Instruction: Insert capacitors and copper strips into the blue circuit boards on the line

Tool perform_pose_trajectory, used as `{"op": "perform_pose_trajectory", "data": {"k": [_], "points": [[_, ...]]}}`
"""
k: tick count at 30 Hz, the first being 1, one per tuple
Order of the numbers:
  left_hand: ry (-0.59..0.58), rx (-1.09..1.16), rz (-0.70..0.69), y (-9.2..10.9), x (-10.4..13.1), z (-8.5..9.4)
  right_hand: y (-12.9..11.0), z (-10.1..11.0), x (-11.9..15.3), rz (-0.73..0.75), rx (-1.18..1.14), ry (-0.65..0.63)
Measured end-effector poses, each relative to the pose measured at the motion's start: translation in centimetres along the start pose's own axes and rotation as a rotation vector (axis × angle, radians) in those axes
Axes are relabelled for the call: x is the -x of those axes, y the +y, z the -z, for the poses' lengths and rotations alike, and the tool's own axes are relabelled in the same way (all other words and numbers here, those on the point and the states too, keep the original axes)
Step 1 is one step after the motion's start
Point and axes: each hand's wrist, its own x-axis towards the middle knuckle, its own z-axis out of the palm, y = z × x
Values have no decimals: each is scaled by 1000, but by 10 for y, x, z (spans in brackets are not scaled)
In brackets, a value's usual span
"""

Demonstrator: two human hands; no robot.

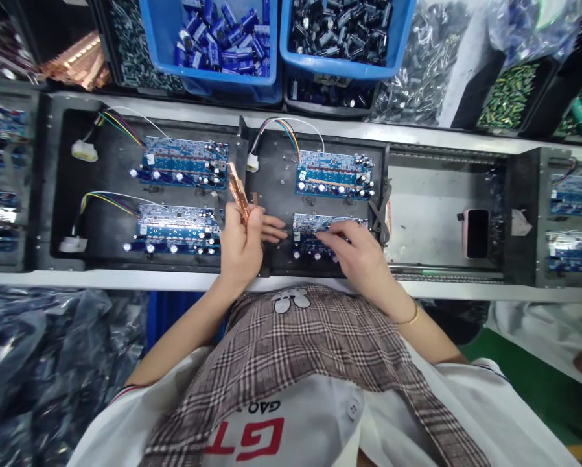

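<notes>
L hand (242, 243) clamps Cu strips (239, 192) under thumb, other fingers loosely out, R hand (361, 253) has fingertips nearly pinched over board (306, 224) it partly hides in tray (277, 188), can't tell if holding anything; shirt (315, 418) reads "GT" + "GAO", rest cut off by apron (315, 344), bin label (330, 80) unclear.
</notes>
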Motion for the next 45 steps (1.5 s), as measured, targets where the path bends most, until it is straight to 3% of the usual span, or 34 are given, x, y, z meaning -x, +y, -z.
{"op": "perform_pose_trajectory", "data": {"k": [3, 7, 16, 20, 26, 29, 33, 45], "points": [[-2, -2, 26, -4, -4, 4, 8, -11, 7, 114, 225, -121], [-18, 15, 42, -4, -4, 3, 9, -21, 5, 145, 274, -115], [-51, 9, 31, -4, -4, 5, 2, -20, 0, 152, 349, -149], [-80, -2, 25, -4, -4, 5, 1, -10, -6, 175, 362, -191], [-95, 4, 31, -3, -4, 7, 49, 16, -57, 20, 413, 77], [-108, 4, 37, -5, -4, 9, 74, 18, -83, -40, 444, -28], [-113, 6, 31, -6, -6, 10, 84, 15, -96, -119, 442, -181], [-143, -14, 64, -2, -8, 10, 84, 12, -93, -150, 418, -157]]}}
